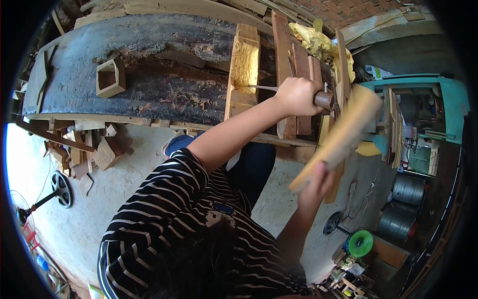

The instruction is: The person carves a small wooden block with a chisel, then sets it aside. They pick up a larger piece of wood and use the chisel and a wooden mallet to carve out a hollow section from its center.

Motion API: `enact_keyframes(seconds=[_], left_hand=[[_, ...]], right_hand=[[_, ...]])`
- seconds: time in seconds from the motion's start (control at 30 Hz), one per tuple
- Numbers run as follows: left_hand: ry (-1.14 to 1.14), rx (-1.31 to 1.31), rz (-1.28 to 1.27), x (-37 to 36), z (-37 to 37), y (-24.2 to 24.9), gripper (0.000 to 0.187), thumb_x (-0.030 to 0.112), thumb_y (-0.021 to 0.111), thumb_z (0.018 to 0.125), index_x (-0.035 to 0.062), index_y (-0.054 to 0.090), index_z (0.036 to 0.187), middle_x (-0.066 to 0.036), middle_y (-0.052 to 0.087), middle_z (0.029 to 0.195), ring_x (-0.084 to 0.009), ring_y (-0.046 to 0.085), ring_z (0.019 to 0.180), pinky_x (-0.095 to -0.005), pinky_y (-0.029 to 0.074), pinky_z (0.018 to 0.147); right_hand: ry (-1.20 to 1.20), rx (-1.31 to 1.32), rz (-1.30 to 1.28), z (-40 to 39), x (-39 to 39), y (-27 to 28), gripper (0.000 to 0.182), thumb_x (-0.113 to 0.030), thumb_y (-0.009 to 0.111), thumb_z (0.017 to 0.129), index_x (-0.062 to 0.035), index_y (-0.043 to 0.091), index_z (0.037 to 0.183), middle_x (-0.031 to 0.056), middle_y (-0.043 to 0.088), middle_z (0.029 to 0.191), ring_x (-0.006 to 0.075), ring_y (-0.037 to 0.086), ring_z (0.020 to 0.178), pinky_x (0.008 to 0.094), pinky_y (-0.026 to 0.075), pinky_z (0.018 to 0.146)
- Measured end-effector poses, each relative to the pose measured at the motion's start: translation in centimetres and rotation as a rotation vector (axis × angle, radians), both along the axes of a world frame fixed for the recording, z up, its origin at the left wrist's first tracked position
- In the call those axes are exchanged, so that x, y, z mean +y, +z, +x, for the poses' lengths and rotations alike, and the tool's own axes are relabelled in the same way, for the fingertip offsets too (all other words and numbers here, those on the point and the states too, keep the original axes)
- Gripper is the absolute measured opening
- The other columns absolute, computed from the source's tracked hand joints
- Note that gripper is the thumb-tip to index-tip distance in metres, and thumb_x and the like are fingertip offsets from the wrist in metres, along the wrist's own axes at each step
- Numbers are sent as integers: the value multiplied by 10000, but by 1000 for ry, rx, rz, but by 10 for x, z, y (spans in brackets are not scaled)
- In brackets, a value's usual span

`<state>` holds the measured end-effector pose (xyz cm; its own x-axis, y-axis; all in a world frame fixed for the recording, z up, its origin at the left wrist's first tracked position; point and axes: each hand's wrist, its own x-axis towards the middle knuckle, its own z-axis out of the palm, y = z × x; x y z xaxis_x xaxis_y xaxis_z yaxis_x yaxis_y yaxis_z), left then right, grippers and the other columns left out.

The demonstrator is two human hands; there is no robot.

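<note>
My left hand (298,96) is closed around the dark handle of a chisel (264,87). The metal blade points left, and its tip meets the near end of a hollow cut into a pale wooden block (242,103). My right hand (317,187) grips a wooden mallet (343,134), blurred by motion. The mallet's broad end is raised to the right of the chisel handle's butt and appears apart from it. The block lies crosswise on a dark, worn workbench (164,35).
A hollow wooden box-like piece (110,78) sits on the bench at left, among wood chips. Brown boards (281,50) and a yellow bag (311,40) lie beyond the block. Wood offcuts (107,153) are piled below the bench. A teal machine (453,107) stands at right.
</note>
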<state>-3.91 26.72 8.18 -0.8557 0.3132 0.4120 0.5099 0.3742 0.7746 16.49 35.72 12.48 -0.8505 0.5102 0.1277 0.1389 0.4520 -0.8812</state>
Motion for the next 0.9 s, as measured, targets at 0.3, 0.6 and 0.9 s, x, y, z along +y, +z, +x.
enact_keyframes(seconds=[0.3,0.6,0.9], left_hand=[[-144,-79,-109,-1,-6,9,307,337,665,665,104,685,864,-170,673,796,-342,657,765,-431,537,720],[-303,-95,-13,-22,-13,15,345,292,680,624,65,689,884,-193,667,809,-359,645,782,-421,526,737],[-444,29,-136,-6,5,-7,373,342,718,646,40,688,865,-213,659,776,-367,649,745,-426,536,702]], right_hand=[[47,120,-354,16,27,2,426,-289,565,904,45,511,1164,98,562,983,161,518,876,311,425,780],[64,62,-134,12,1,17,388,-282,549,890,32,506,1114,108,563,972,181,549,867,316,454,772],[67,-74,-243,2,-15,2,427,-315,612,890,16,556,1153,101,594,1034,175,540,967,308,397,883]])
